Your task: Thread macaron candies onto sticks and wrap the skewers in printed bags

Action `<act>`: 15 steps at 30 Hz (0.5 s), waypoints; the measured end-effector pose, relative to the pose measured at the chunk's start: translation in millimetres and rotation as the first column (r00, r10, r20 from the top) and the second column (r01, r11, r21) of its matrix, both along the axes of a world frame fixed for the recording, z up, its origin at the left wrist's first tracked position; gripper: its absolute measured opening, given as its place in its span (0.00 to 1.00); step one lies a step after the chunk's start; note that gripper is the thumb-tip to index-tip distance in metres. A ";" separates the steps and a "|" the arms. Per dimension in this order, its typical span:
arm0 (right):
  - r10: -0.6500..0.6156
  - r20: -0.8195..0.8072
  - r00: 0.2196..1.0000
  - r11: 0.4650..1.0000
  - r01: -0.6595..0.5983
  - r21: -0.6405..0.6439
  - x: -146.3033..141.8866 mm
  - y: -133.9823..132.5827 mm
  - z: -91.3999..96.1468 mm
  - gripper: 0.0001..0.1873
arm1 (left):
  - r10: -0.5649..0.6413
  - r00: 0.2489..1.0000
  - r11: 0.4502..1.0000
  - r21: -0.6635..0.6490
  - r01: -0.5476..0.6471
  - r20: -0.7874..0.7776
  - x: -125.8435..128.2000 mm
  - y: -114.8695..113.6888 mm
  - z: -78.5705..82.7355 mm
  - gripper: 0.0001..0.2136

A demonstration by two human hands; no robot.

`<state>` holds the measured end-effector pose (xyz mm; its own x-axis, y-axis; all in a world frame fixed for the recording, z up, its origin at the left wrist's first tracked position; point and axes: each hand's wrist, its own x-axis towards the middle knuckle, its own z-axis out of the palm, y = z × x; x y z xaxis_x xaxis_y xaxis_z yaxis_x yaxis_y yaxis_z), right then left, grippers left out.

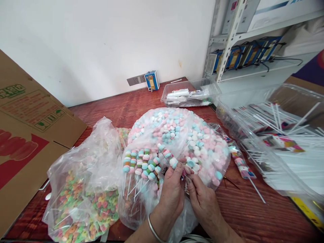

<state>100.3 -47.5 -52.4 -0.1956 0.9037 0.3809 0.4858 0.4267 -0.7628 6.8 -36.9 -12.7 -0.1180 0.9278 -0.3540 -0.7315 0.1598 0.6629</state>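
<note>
My left hand (171, 189) is closed on a white stick threaded with pastel candies, a candy skewer (167, 156) that slants up to the left. My right hand (201, 195) pinches a blue candy piece (190, 164) close to the stick's lower end. Both hands are over a big clear bag of pink, blue and white candies (199, 141). Several finished skewers (141, 165) lie in a row just left of my hands. A metal bangle circles my left wrist.
A clear bag of orange, green and red ring candies (83, 206) lies at the left beside a cardboard box (27, 135). A clear bin of white sticks (283, 135) fills the right. One wrapped skewer (241, 165) rests on the red wooden table (253, 216). A small clear tray (189, 92) and metal shelving (238, 37) stand behind.
</note>
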 end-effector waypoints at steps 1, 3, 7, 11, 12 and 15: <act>-0.002 0.000 1.000 1.000 0.002 -0.004 -0.1 0.0 -0.7 0.15 | -0.011 1.000 1.000 -0.014 0.010 -0.019 0.8 -1.0 -0.5 0.17; -0.016 -0.005 1.000 0.999 0.016 -0.040 -1.5 -0.3 -1.3 0.16 | -0.016 0.997 0.999 -0.034 0.014 -0.074 4.4 -3.2 -2.2 0.18; -0.039 -0.085 0.996 0.987 0.025 -0.160 -6.1 -0.3 1.3 0.16 | 0.001 0.983 1.000 -0.026 -0.006 -0.183 15.0 -8.6 -6.7 0.17; -0.045 -0.186 0.982 0.982 0.009 -0.189 -5.2 2.1 4.7 0.16 | -0.016 0.991 1.000 -0.025 0.013 -0.131 17.8 -12.4 -4.9 0.16; -0.044 -0.194 0.980 0.982 0.007 -0.187 -4.0 2.8 5.2 0.15 | -0.014 0.995 1.000 -0.012 0.013 -0.101 16.6 -12.5 -3.3 0.16; -0.019 -0.214 0.977 0.985 -0.018 -0.169 -0.5 4.5 6.0 0.14 | 0.033 0.998 0.999 0.034 -0.031 -0.055 9.8 -9.8 0.6 0.14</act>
<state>99.7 -43.0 -46.4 -0.1256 0.9586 0.2557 0.3032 0.2825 -0.9101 16.6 -46.7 -12.1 -0.1662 0.9345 -0.3148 -0.6979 0.1141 0.7071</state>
